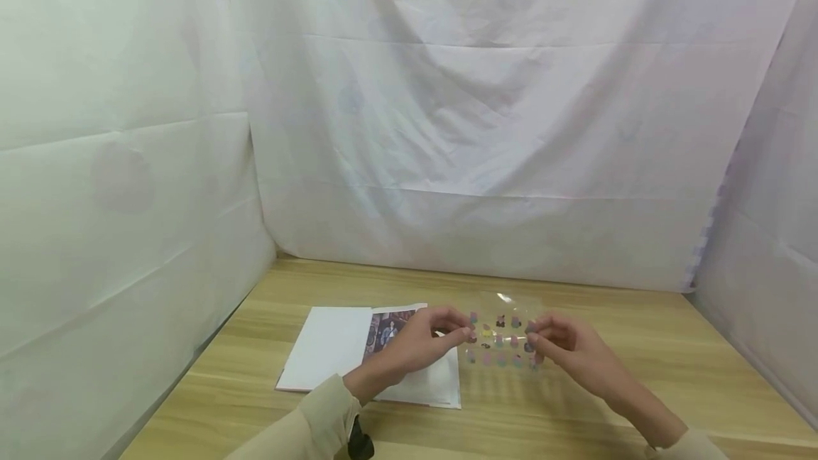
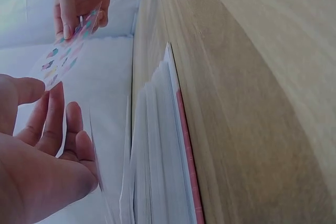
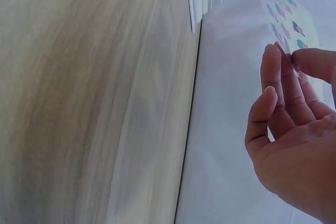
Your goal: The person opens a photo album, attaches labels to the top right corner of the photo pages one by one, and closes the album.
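Note:
A clear sticker sheet [image 1: 500, 341] with rows of small colourful figures is held up between both hands above the table. My left hand [image 1: 429, 338] pinches its left edge between thumb and fingers. At the opposite edge my right hand [image 1: 571, 353] pinches it the same way; the right wrist view shows the thumb pressing the sheet [image 3: 286, 17] against the fingertips. Below and behind the left hand lies an open album [image 1: 329, 350] with white pages. A photo [image 1: 388, 330] of a person is on its right page, partly hidden by the left hand and forearm.
The wood-grain table [image 1: 671, 368] stretches out to both sides. White cloth hangs behind it as a back wall [image 1: 486, 126] and at the left and right. A dark object [image 1: 361, 442], its kind unclear, shows by the left sleeve.

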The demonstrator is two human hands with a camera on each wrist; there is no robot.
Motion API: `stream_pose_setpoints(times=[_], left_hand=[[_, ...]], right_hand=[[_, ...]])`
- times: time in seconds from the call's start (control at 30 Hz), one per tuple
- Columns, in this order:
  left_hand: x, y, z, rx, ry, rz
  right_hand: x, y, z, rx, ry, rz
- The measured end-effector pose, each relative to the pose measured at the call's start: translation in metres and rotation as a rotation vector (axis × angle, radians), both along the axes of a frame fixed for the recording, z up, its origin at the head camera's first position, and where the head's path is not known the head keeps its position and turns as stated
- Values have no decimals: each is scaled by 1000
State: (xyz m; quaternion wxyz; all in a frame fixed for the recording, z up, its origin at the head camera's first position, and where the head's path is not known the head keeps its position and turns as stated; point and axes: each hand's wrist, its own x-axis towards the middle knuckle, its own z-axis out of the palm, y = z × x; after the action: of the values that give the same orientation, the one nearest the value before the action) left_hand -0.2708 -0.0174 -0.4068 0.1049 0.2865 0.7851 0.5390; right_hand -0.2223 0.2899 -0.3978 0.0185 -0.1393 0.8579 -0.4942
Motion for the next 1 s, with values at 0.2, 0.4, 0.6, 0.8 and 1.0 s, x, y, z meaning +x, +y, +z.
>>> stream_pose_setpoints(times=[0.2, 0.4, 0.6, 0.8, 1.0], left_hand=[[-1, 2, -2, 33, -9, -13], [1, 2, -3, 37, -5, -25], [4, 3, -1, 52, -37, -28], [6, 5, 0, 95, -77, -44], [8, 7, -1, 137, -144, -64]], right_hand=[[4, -4, 2, 79, 93, -95], [7, -23, 7, 268, 621, -248], [12, -57, 18, 442, 1104, -120], [14, -82, 15, 538, 1104, -54], [11, -85, 10, 523, 1114, -120]])
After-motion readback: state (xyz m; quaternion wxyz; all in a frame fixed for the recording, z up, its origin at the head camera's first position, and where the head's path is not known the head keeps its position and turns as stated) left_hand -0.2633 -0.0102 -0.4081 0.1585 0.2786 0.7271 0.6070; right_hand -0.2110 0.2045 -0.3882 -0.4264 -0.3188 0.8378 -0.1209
